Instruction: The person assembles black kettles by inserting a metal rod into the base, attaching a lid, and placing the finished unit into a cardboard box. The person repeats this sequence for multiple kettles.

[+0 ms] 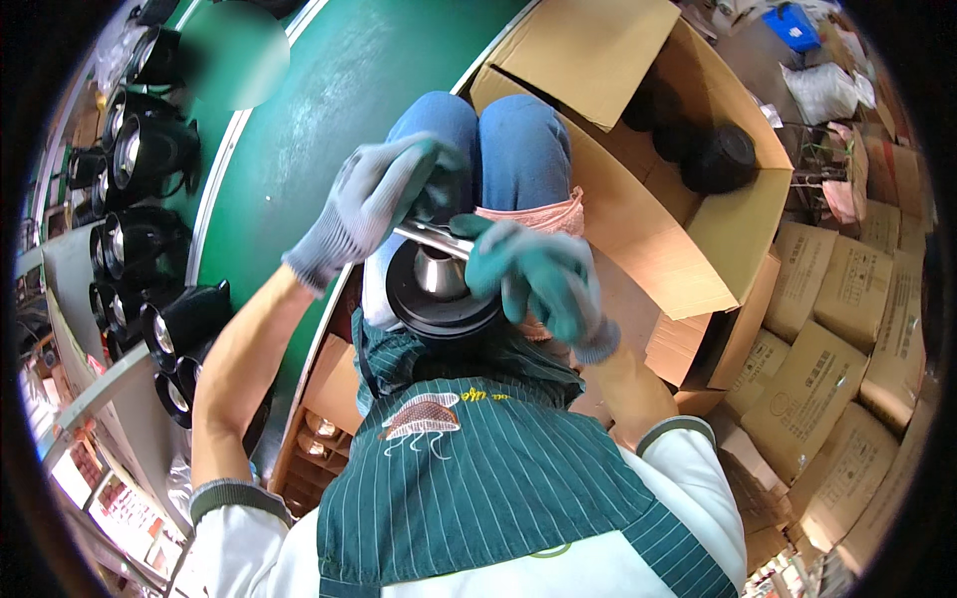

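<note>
Between my knees and my apron sits a round black vessel (444, 324) with a shiny metal neck (440, 275); it looks like a thermos body. A silver metal bar (433, 238) lies across, just above the neck. My left hand (391, 189), in a grey glove, is closed near the bar's left end, slightly blurred; what its curled fingers hold is hidden. My right hand (533, 279), in a grey-green glove, closes round the bar's right end. A small dark piece (465, 225) shows beside the right fingers.
An open cardboard box (638, 224) at my right holds several black round vessels (720, 159). Stacked cartons (807, 399) stand farther right. Along the left, several black vessels (150, 154) line the edge of a green surface (329, 90). A divided carton (317, 448) is beside my left elbow.
</note>
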